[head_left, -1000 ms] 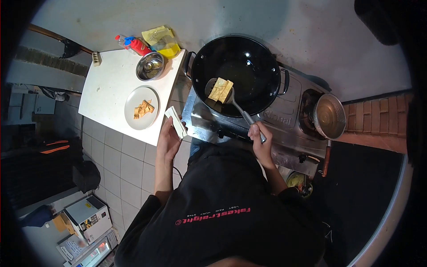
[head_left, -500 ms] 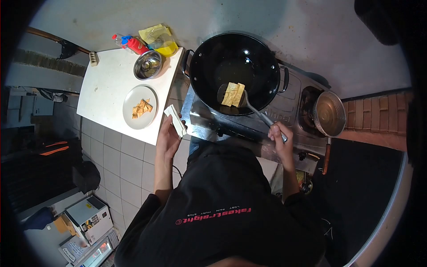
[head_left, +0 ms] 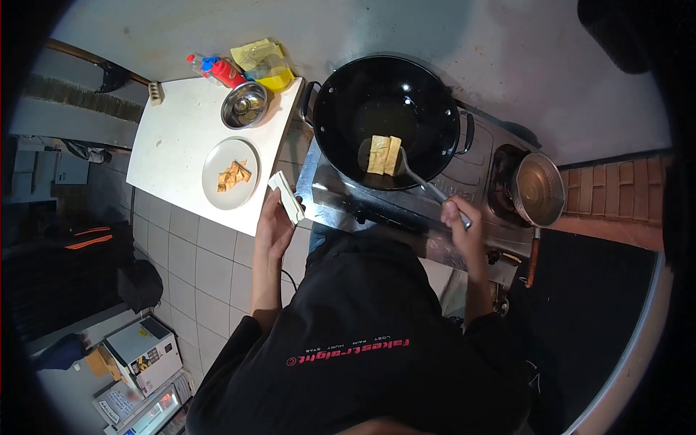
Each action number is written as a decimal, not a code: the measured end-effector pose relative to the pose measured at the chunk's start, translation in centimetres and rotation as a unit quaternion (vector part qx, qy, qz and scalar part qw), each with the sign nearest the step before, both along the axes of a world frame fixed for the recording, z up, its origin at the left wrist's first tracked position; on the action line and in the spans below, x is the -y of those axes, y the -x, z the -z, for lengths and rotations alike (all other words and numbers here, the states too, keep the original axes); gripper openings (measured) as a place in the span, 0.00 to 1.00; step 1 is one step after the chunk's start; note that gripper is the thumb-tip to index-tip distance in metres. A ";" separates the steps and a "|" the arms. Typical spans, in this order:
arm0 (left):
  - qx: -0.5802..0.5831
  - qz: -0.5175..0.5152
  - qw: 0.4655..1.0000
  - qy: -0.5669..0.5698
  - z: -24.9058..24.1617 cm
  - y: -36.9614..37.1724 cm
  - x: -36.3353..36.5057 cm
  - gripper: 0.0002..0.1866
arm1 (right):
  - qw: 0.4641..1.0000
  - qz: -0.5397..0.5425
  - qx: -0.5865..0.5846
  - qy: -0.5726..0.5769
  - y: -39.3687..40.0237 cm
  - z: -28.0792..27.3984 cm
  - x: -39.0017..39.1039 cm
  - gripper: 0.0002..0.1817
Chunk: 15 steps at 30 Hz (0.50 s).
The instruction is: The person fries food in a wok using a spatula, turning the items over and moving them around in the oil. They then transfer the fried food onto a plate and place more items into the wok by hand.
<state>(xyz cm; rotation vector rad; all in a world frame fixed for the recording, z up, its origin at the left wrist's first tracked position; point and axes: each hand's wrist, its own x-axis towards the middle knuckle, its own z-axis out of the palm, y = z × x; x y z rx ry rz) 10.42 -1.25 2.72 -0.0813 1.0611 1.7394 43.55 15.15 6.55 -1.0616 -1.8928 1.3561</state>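
Observation:
My right hand (head_left: 464, 221) is closed around the handle of a spatula (head_left: 426, 185). On the spatula's head lie two pale yellow slabs that look like tofu (head_left: 384, 155), side by side, over the near part of a black wok (head_left: 341, 109) with shiny oil in its bottom. My left hand (head_left: 272, 230) grips a white, flat, oblong object (head_left: 286, 198) of a kind I cannot tell, between the table edge and the stove. Left of that hand, a round plate (head_left: 212, 162) holds several browned pieces.
A steel bowl (head_left: 244, 106), a red bottle (head_left: 226, 74) and a yellow packet (head_left: 274, 65) stand at the back of the white table (head_left: 170, 138). On the steel stove (head_left: 333, 197), right of the wok, sits a saucepan (head_left: 536, 188), its wooden handle pointing toward me.
The spatula and the yellow slabs have shifted slightly right within the wok, with my right hand moving along. My left hand keeps its hold on the white object.

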 end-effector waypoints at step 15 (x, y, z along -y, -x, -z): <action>0.001 0.011 1.000 0.006 -0.4 -0.1 0.0 0.15 | 0.995 0.037 -0.077 0.047 0.5 2.6 1.3 0.20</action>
